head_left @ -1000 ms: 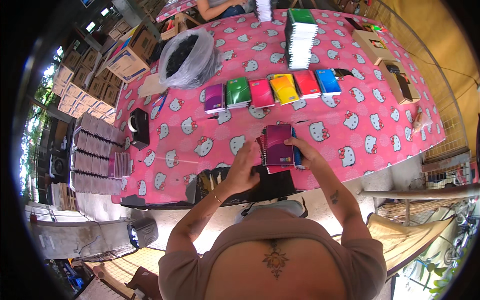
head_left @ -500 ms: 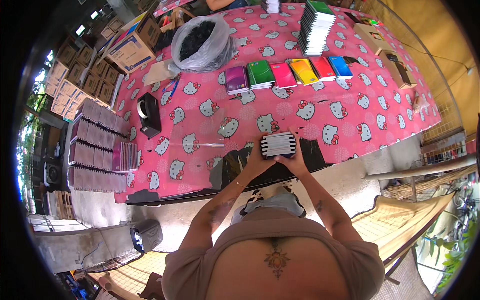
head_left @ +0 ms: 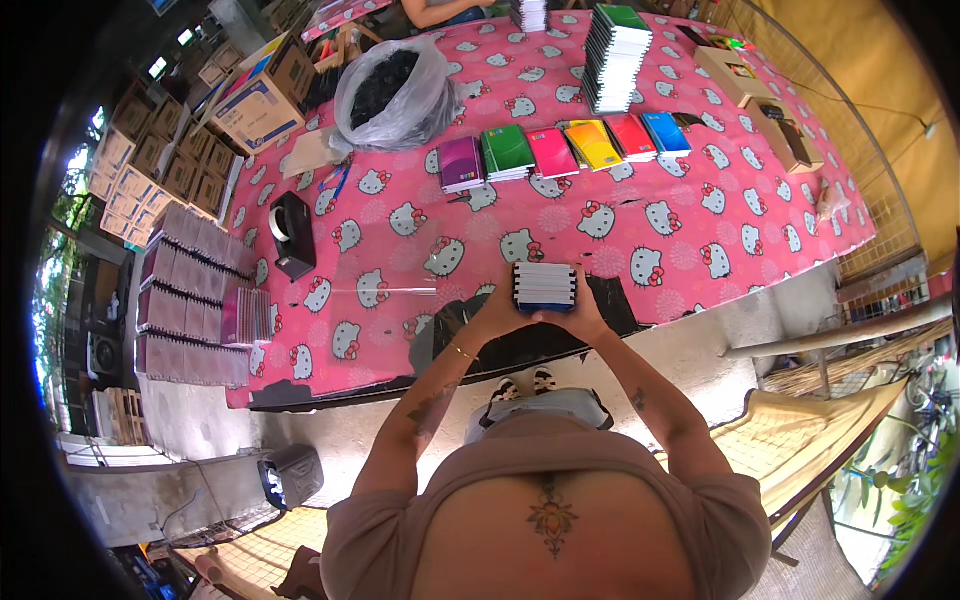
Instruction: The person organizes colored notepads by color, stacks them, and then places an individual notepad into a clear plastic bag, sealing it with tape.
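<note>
Both hands grip a small stack of spiral notebooks [head_left: 545, 285] at the table's near edge. White page edges and black binding show on the stack, and a blue cover shows on its near side. My left hand [head_left: 500, 313] closes around its left side, my right hand [head_left: 584, 318] around its right; the fingertips are partly hidden. Beyond them lies a row of small notebooks: purple [head_left: 461, 163], green [head_left: 505, 150], pink [head_left: 551, 152], yellow [head_left: 594, 144], red [head_left: 630, 136] and blue [head_left: 665, 133].
A tall notebook stack [head_left: 614, 65] stands behind the row. A plastic bag [head_left: 425, 105] of black material and a black tape dispenser [head_left: 292, 236] are on the left of the pink table cover [head_left: 560, 215]. Purple notebook piles [head_left: 195, 310] line the left edge. A co-worker's arm [head_left: 440, 12] shows at the far side.
The held stack has turned and tilted slightly, so more of its blue cover shows on the near side. Both hands stay on it. The whole view has shifted a little.
</note>
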Available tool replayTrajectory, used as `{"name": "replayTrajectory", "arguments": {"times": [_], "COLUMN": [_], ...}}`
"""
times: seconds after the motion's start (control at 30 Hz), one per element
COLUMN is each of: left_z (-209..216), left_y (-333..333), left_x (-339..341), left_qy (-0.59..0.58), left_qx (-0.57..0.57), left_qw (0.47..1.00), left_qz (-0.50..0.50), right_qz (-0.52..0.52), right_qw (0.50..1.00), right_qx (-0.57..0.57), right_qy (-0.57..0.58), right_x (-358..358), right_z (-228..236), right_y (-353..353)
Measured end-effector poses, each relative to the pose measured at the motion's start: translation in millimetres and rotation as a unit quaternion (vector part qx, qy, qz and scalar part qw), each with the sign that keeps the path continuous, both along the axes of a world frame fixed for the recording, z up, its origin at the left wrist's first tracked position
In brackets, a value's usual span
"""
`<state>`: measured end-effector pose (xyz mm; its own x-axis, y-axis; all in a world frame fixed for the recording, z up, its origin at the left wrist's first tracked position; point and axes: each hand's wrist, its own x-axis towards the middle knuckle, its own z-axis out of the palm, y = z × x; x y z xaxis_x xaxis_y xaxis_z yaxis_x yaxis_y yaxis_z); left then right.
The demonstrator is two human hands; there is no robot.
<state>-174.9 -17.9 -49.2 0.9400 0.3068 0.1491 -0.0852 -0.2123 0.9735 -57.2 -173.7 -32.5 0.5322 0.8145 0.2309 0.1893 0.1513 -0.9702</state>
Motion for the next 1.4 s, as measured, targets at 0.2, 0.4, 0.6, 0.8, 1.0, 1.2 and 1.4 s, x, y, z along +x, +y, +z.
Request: {"name": "replayTrajectory", "arguments": {"times": [0.2,0.4,0.6,0.8,1.0,1.2,1.4], "left_z": [88.9,117.9,125.4,128.2,121.5,61.9,7.3], "left_y": [8.3,-62.9,-36.8,1.5,91.2,186.1,179.4], "left_x": [-13.4,-1.5,10.2,-6.5,-129.4,-247.6,-205.2], "left_qy": [0.062,0.05,0.047,0.16,0.147,0.187,0.196], "left_qx": [0.292,0.575,0.57,0.482,0.236,0.024,-0.181], "left_qw": [0.954,0.816,0.82,0.861,0.857,0.789,0.829], "left_qz": [0.003,-0.007,0.026,-0.016,0.433,0.584,0.492], "right_qz": [-0.005,0.001,0.013,0.027,0.018,0.08,0.195], "right_qw": [1.0,1.0,0.987,0.999,0.971,0.858,0.829], "right_qx": [0.006,-0.018,0.026,-0.023,-0.033,-0.164,-0.208], "right_qy": [-0.001,0.015,0.156,-0.042,-0.238,-0.48,-0.481], "right_x": [12.1,10.4,14.8,-0.4,-48.9,-98.4,-27.8], "right_z": [-7.4,-11.1,-24.2,3.9,-7.9,-27.0,-16.7], "right_y": [-4.8,-1.9,7.3,19.0,94.8,171.7,188.5]}}
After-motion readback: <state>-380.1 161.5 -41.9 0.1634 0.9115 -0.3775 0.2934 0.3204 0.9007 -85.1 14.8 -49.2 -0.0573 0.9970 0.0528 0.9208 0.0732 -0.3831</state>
